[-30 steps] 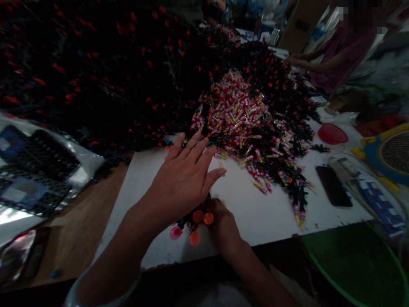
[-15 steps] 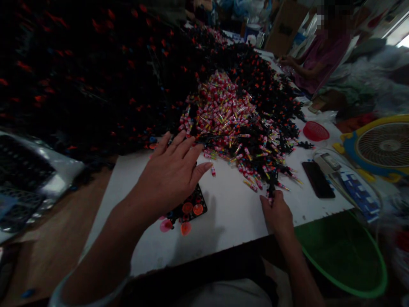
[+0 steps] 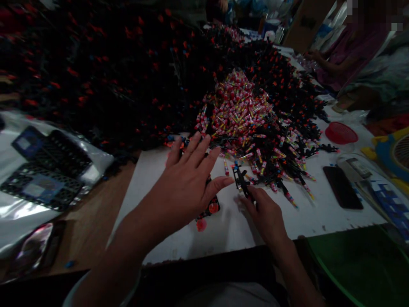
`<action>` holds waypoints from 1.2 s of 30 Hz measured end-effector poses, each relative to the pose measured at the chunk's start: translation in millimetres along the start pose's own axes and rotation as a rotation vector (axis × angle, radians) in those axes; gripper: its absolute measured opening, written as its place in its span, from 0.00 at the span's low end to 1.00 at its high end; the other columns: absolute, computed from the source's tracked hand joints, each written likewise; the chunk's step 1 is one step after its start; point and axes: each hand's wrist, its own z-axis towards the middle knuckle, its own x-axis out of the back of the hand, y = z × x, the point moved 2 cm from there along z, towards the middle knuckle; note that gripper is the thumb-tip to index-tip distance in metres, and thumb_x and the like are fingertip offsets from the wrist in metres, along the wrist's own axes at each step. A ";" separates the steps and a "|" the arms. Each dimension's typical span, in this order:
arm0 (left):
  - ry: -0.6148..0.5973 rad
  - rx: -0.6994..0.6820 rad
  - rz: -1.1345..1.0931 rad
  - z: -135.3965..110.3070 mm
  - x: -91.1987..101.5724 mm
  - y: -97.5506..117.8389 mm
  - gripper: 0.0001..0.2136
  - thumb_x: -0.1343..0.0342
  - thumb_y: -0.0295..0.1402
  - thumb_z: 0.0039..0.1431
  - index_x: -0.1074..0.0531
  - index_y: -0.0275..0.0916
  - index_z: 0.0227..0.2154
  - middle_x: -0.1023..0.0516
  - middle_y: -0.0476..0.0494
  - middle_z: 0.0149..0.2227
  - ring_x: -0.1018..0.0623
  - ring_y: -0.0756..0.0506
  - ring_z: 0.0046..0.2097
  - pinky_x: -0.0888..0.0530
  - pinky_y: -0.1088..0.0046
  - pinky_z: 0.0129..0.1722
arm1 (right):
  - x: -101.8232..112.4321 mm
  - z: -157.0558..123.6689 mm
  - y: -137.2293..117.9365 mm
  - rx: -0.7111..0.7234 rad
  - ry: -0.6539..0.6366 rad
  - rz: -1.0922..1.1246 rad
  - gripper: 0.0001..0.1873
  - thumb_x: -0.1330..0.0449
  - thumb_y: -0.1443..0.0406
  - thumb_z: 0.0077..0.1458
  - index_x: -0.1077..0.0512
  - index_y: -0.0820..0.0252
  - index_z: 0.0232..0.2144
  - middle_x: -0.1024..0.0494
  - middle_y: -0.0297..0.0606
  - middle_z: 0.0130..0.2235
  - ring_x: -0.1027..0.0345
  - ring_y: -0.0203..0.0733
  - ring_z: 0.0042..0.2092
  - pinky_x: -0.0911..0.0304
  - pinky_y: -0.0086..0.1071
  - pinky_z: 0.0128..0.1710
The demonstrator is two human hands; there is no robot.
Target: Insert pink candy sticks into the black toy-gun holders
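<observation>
My left hand (image 3: pixel 187 181) is spread flat, palm down, above a black perforated tray (image 3: pixel 214 204) that it mostly hides. Orange discs (image 3: pixel 213 207) show at the tray's near end, and a reddish disc (image 3: pixel 201 225) lies just off it. My right hand (image 3: pixel 263 209) is closed around the end of a small black toy gun (image 3: pixel 241 181) with a blue tip, held over the white tabletop close to my left thumb. Ahead of both hands lies a heap of small pink and yellow candy-like tubes (image 3: pixel 238 106). One tube (image 3: pixel 226 167) lies apart from it.
Black toy guns with orange parts form a large pile (image 3: pixel 128 85). At right lie a phone (image 3: pixel 342 187), a red basket (image 3: pixel 341 133) and a green tub (image 3: pixel 358 256). Black trays (image 3: pixel 44 185) rest on a plastic bag at left. A person (image 3: pixel 345 59) sits at the far right.
My right hand has moved left from the heap's near edge, carrying the toy gun toward my left hand. The left hand stays spread over the tray. The view has turned left.
</observation>
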 end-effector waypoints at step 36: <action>-0.017 -0.022 -0.011 2.9 -12.1 -1.6 0.24 0.63 0.43 0.65 0.34 0.34 0.54 0.37 0.36 0.61 0.45 0.38 0.65 0.48 0.52 0.64 | -30.3 7.4 -15.2 0.025 0.004 -0.032 0.15 0.49 0.68 0.60 0.35 0.56 0.49 0.34 0.43 0.46 0.33 0.41 0.39 0.38 0.31 0.34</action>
